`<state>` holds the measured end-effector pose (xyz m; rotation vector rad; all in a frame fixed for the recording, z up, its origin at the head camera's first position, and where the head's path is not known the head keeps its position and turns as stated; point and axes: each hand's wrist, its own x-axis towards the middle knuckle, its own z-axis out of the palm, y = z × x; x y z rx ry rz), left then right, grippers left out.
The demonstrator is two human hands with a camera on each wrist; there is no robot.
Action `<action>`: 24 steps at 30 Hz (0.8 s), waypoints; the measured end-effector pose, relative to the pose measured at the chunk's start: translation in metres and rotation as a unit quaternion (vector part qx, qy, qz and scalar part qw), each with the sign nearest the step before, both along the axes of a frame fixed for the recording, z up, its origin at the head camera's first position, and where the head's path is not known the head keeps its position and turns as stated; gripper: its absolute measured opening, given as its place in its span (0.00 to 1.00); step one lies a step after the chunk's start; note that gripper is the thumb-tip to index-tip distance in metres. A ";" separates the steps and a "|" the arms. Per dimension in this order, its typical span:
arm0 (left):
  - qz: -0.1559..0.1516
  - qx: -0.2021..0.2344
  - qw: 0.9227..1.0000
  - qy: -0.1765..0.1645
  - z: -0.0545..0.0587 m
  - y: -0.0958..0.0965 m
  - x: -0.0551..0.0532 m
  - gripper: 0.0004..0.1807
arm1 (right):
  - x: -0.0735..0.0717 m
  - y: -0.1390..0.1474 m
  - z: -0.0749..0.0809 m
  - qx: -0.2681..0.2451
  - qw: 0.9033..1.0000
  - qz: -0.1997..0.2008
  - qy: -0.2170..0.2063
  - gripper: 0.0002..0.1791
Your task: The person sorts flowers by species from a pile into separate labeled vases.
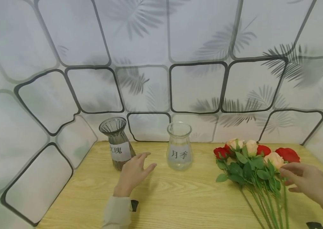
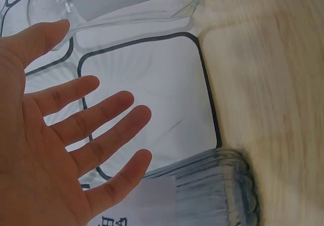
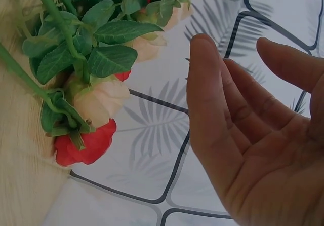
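Note:
My left hand (image 1: pixel 132 174) hovers just right of a grey fluted glass vase (image 1: pixel 122 162) with a white paper label. Its fingers are spread in the left wrist view, with nothing held. A clear glass vase (image 1: pixel 179 137), also labelled, stands to the right. Over at the right side, my right hand (image 1: pixel 310 182) is beside a bunch of red roses (image 1: pixel 288 155) and peach roses (image 1: pixel 274 160) with green leaves. Its fingers are loosely bent and hold nothing; the right wrist view shows a gap between hand and blooms.
The flowers lie on a wood-grain table (image 1: pixel 178 203), their long green stems (image 1: pixel 264 203) toward the front edge. A patterned white wall covering (image 1: pixel 197 87) rises close behind the vases and along the left side.

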<state>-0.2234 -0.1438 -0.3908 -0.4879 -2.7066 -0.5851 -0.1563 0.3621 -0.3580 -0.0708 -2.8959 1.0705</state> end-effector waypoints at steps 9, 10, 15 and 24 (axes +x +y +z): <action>-0.002 0.041 0.998 -0.041 -0.009 0.015 -0.012 0.31 | -0.001 -0.001 -0.002 -0.030 0.999 0.001 -0.029 0.24; -0.003 0.047 0.998 -0.046 -0.010 0.017 -0.014 0.32 | -0.001 -0.001 -0.002 -0.031 0.999 0.001 -0.030 0.25; 0.001 0.066 0.995 -0.070 -0.016 0.023 -0.022 0.32 | -0.002 -0.004 -0.002 -0.040 0.999 0.002 -0.035 0.29; -0.020 0.112 0.989 -0.094 -0.022 0.035 -0.033 0.34 | -0.004 -0.009 -0.002 -0.049 0.998 0.001 -0.040 0.30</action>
